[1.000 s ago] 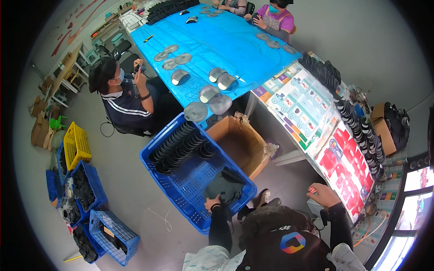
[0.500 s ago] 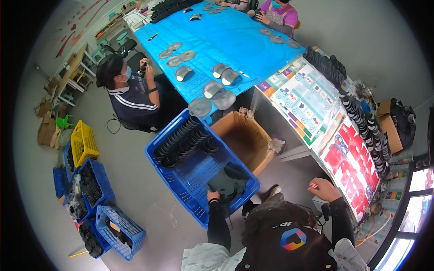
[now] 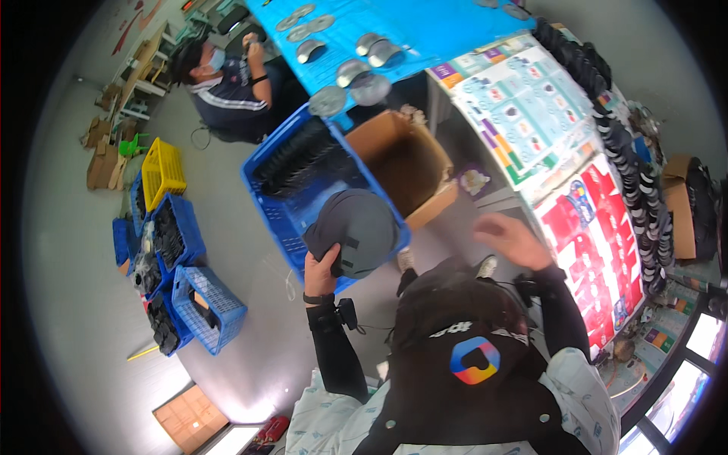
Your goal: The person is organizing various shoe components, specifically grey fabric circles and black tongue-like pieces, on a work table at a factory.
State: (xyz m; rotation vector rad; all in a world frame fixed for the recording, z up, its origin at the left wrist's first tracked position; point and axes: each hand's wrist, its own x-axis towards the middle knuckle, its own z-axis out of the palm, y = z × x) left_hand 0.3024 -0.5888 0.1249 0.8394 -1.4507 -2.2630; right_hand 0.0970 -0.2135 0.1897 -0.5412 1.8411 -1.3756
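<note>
My left hand (image 3: 322, 274) grips a dark grey cap (image 3: 364, 224) by its edge, thumb on top. The cap is held over the near end of a blue plastic crate (image 3: 292, 254), its rounded side turned up and a small strap showing near my thumb. Inside the crate, toward the far end, stand rows of nested black curved pieces (image 3: 299, 155). My right hand (image 3: 512, 239) hovers empty beside the paper-covered table (image 3: 523, 186), fingers apart and slightly blurred.
An open cardboard box (image 3: 428, 201) stands right of the crate. Beyond is a blue-covered table (image 3: 425, 30) with grey discs and shiny curved pieces. A seated person (image 3: 231, 91) works at its left. More crates (image 3: 216, 326) stand on the floor at left; stacked black pieces (image 3: 618, 152) line the right.
My left hand has lifted the cap up out of the crate. My right hand has moved left, away from the table edge. The view has tilted lower.
</note>
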